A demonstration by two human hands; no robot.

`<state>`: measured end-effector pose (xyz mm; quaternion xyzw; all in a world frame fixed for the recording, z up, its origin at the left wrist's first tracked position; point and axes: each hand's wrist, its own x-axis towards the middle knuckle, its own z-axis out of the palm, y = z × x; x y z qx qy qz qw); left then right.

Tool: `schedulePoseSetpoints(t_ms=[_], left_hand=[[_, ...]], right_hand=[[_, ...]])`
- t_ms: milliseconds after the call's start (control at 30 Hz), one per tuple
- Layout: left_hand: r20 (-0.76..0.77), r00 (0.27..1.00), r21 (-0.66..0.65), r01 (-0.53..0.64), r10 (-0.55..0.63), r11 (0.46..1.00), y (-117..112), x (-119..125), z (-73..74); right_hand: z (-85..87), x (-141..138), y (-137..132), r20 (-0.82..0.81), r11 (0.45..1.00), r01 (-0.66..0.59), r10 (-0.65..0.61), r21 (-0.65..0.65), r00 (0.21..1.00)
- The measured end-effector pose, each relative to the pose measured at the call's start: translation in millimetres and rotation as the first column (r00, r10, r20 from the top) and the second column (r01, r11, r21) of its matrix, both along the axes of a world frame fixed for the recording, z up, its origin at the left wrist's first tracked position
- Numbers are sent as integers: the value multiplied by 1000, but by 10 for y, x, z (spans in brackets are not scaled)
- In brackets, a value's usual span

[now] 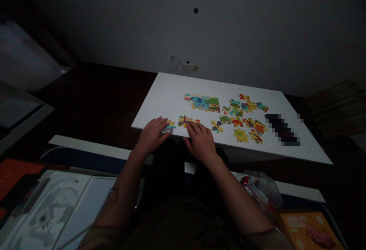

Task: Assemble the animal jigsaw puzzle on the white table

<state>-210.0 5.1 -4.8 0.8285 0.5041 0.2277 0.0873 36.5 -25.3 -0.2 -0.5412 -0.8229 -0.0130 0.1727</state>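
My left hand [153, 134] rests at the near edge of the white table, fingers stretched over the left part of a grey and yellow jigsaw puzzle piece [170, 126]. Its thumb lies apart from the fingers, by the table edge. To the right, my right hand [201, 140] lies palm down with its fingertips on a joined strip of puzzle pieces [183, 121], covering part of it. A gap separates the strip from the left piece. Farther back lies a larger joined puzzle section [204, 103] with a blue animal. Both hands have their fingers extended.
Several loose and joined puzzle pieces [236, 108] spread over the right side of the white table [162, 89]. A pixelated dark object [281, 129] lies beyond them. Beside me are an orange box [311, 229], a clear plastic bag [264, 189] and a white box [85, 200].
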Motion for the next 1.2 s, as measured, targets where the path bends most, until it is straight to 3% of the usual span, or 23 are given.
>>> schedulePoseSetpoints(t_ms=[200,467,600,1000,1200], left_hand=[[39,999,-6,13,-13,1000,-6,-2,27],[88,976,9,-199,197,980,-49,282,0],[132,963,-1,-235,233,972,-2,327,1],[175,983,-123,-35,56,992,284,11,97],[198,980,-190,75,-37,979,253,-8,179]], right_hand=[[49,-110,156,23,1000,-24,24,-8,999],[15,-163,206,2,999,-33,33,-6,999],[-3,-160,187,-1,1000,-23,23,-1,1000],[58,-19,210,-18,997,-72,72,-9,997],[74,69,263,-26,994,-99,98,-44,995]])
